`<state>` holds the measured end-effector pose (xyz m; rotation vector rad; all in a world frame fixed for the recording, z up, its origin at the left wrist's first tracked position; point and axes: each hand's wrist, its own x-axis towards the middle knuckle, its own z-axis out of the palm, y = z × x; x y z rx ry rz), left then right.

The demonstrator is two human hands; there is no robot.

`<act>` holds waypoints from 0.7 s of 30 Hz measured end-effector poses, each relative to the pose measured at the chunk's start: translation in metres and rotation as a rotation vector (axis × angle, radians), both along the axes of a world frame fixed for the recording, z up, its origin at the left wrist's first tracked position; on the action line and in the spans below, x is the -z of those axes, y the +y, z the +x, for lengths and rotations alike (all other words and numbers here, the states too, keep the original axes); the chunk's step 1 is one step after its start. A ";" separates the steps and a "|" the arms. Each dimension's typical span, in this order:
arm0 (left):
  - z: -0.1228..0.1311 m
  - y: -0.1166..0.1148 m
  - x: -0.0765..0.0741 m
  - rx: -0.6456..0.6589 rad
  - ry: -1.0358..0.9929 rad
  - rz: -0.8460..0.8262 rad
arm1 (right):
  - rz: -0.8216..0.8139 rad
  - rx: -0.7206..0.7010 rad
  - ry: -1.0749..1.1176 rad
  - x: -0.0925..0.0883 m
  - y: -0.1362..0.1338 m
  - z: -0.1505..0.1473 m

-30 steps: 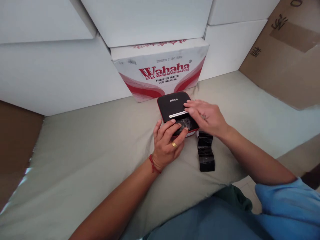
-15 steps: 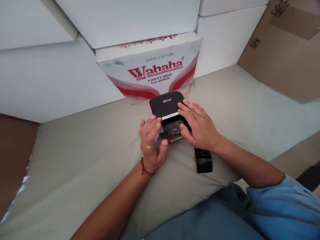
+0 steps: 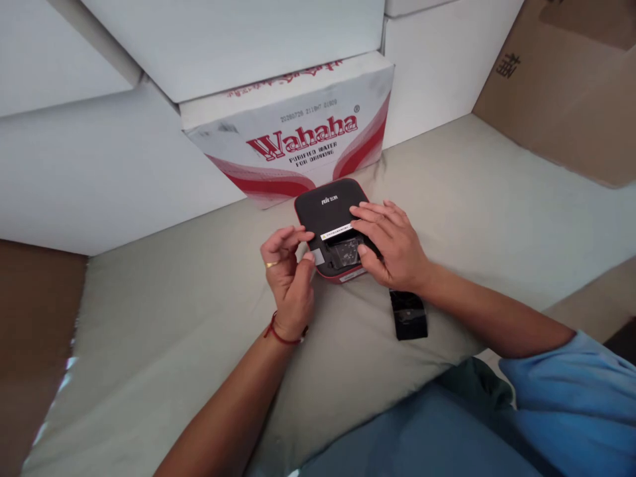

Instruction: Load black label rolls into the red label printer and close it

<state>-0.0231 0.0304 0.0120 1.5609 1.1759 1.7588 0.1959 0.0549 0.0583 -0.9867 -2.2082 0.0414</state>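
Observation:
A small black device with a red rim (image 3: 332, 201) and rounded corners lies on the cloth, a white warning strip across its top. In its front recess is a dark piece under shiny clear film (image 3: 346, 252). My right hand (image 3: 392, 246) rests over the device's right side, fingers stretched on the lid, thumb beside the film. At the left edge, my left hand (image 3: 289, 271) has its fingers partly bent, with index finger and thumb apart. Its thumb tip is by a small grey patch (image 3: 318, 256). A flat black shiny piece (image 3: 409, 315) lies below my right wrist.
Behind the device stands a Wahaha water carton (image 3: 308, 136). White boxes (image 3: 99, 179) are stacked around it. Brown cardboard stands at the right (image 3: 561, 99) and the left (image 3: 40, 318). A pale green cloth (image 3: 173, 318) covers the surface.
My left hand has shifted left, off the device's front corner, and its fingers are more bent. The grey patch shows more clearly. My right hand stays on the device. The camera view has shifted slightly.

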 end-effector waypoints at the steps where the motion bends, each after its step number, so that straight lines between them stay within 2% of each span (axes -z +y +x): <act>1: -0.002 0.003 0.003 0.009 -0.008 -0.018 | 0.008 -0.017 0.008 0.002 -0.001 0.000; 3: -0.008 0.008 0.009 0.035 0.011 -0.098 | 0.034 -0.065 0.021 0.007 -0.004 0.001; 6: -0.014 0.014 0.015 0.157 0.008 -0.204 | 0.070 -0.102 0.045 0.015 -0.007 0.004; 9: -0.016 0.018 0.018 0.256 -0.017 -0.234 | 0.061 -0.077 0.040 0.020 -0.007 0.007; 14: -0.014 0.021 0.020 0.313 -0.037 -0.255 | 0.156 -0.089 0.074 0.019 -0.005 0.007; 18: -0.015 0.022 0.026 0.305 -0.062 -0.270 | 0.087 -0.135 0.025 0.003 -0.002 0.006; 21: -0.015 0.024 0.032 0.280 -0.063 -0.236 | 0.012 -0.197 0.053 -0.025 0.005 0.005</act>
